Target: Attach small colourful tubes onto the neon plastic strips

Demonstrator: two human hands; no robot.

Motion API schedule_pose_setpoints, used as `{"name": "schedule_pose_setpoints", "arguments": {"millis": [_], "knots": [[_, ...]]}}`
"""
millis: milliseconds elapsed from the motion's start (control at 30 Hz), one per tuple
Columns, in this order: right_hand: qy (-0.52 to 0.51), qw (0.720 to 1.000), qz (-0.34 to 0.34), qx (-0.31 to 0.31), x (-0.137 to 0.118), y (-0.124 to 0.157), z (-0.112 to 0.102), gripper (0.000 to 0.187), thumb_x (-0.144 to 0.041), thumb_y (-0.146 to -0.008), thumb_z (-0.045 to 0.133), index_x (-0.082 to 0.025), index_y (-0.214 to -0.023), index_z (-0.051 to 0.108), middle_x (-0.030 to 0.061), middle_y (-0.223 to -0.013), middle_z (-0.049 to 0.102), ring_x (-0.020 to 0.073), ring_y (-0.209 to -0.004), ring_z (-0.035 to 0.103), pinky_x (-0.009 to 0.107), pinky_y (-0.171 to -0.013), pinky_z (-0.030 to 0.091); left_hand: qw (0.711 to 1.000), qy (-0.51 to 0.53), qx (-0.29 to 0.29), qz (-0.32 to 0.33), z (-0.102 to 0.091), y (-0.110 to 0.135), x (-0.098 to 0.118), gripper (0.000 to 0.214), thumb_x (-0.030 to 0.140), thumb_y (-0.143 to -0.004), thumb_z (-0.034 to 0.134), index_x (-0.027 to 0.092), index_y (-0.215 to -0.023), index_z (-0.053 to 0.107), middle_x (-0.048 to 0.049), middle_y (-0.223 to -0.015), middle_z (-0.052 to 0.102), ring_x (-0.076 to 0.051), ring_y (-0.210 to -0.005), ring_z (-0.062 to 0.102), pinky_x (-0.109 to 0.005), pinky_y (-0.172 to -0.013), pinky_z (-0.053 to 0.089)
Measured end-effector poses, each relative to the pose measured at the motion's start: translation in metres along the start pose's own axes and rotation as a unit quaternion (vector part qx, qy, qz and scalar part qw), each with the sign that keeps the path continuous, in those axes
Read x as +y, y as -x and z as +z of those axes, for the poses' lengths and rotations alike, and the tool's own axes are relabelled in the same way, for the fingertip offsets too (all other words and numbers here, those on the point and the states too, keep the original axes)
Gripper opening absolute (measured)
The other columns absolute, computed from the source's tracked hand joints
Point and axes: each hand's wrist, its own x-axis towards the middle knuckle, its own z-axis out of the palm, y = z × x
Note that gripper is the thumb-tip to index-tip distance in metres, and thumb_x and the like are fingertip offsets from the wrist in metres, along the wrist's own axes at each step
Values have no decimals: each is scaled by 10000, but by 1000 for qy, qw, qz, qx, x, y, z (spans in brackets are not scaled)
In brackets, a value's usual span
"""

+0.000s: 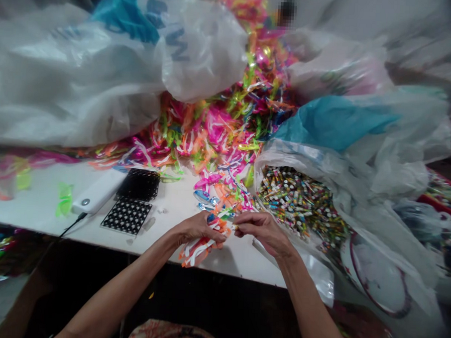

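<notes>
My left hand (199,230) is closed around a bunch of orange, pink and white plastic strips (196,251) that hang below it over the table's front edge. My right hand (262,230) pinches a small piece against the top of that bunch; the piece is too small to name. Both hands meet just in front of a big heap of neon plastic strips (219,134) spread across the white table (40,201).
An open clear bag of small multicoloured tubes (299,199) lies right of my hands. Two black perforated trays (133,202) and a white power bank (97,192) with a cable sit to the left. Large white and blue plastic bags (103,69) crowd the back and right side.
</notes>
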Motion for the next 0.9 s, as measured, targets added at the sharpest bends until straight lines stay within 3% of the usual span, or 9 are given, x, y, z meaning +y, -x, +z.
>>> {"name": "schedule_pose_setpoints", "arguments": {"millis": [267,400,600,733,800,900], "knots": [[60,997,1,-45,-9,3,1,128,-218,-684,685,-161,-796,707,37,-762,634,128,-658,602,253,-622,473,999,-16,0,-34,2,-2,2,382,257,-491,793,117,-771,573,-23,-671,622,-143,-568,577,-229,-540,440],[114,993,-2,-40,-5,7,2,131,-216,-660,695,-163,-778,716,37,-748,633,122,-652,580,237,-599,465,999,-23,-17,-32,0,0,3,375,266,-486,794,115,-758,584,-18,-647,624,-140,-545,573,-229,-528,438],[187,981,27,-39,10,16,10,162,-270,-659,696,-154,-769,723,52,-729,660,143,-685,576,234,-620,436,984,-151,-78,-54,-6,2,4,298,340,-534,755,104,-680,646,-24,-613,631,-112,-499,526,-196,-476,391],[237,969,62,-18,14,15,18,174,-284,-648,696,-132,-732,702,30,-644,628,126,-603,539,210,-540,395,974,-208,-78,-32,-11,-1,7,258,333,-540,739,118,-653,653,-4,-587,615,-111,-514,530,-188,-493,384],[265,963,46,-15,14,13,22,162,-284,-677,665,-138,-743,689,17,-656,606,120,-613,518,203,-534,373,974,-212,-76,-23,-12,-2,9,240,324,-545,730,124,-647,646,2,-575,608,-112,-508,530,-189,-493,387],[280,956,28,-82,17,15,26,171,-294,-754,576,-159,-766,682,-11,-646,541,96,-594,469,186,-509,329,965,-246,-85,-29,-13,-3,13,186,292,-548,716,136,-619,643,14,-552,601,-104,-481,519,-183,-470,377]]}}
